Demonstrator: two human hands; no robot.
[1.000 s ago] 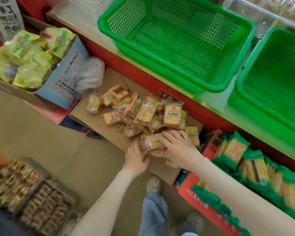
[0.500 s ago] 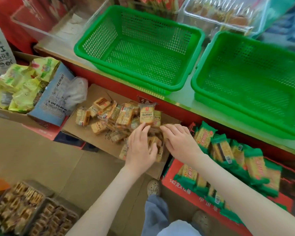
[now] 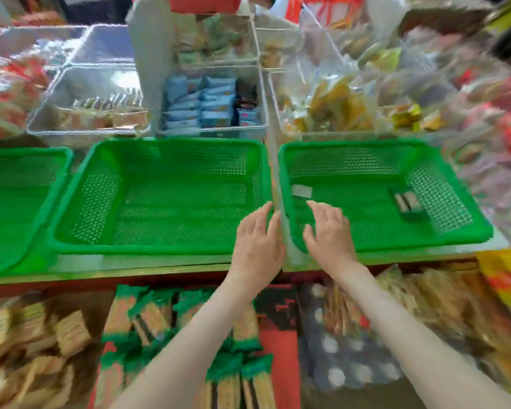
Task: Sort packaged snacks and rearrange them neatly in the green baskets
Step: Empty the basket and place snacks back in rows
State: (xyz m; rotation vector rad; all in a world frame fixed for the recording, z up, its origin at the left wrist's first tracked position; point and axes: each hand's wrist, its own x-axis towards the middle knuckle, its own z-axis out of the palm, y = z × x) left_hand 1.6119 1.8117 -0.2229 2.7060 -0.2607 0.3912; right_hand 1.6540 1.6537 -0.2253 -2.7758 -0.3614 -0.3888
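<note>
Since half a second ago both hands have left the pile of tan packets and risen to the shelf, and the view has lifted with them, so the green baskets now fill the middle. At the far left edge sits the left basket (image 3: 18, 202), cut off by the frame. Next to it is the middle basket (image 3: 145, 249), showing only bare mesh. The tan snack packets (image 3: 27, 343) and green-edged packets (image 3: 165, 320) lie near, below the shelf, none in the middle basket yet. The left hand (image 3: 258, 240) hovers over that basket's near right corner, palm down, fingers straight and slightly spread, with nothing visible in it. A pale divider strip (image 3: 278, 187) runs between the baskets. The right hand (image 3: 329, 234) mirrors the left over the near left corner of the right basket (image 3: 410, 246), fingers loosely extended and empty as far as the blur allows. Placed either side of the gap, the hands look ready to square the baskets before filling. The right basket holds a pale slip (image 3: 301, 191) and, toward its right wall, a small dark packet (image 3: 407, 202)
</note>
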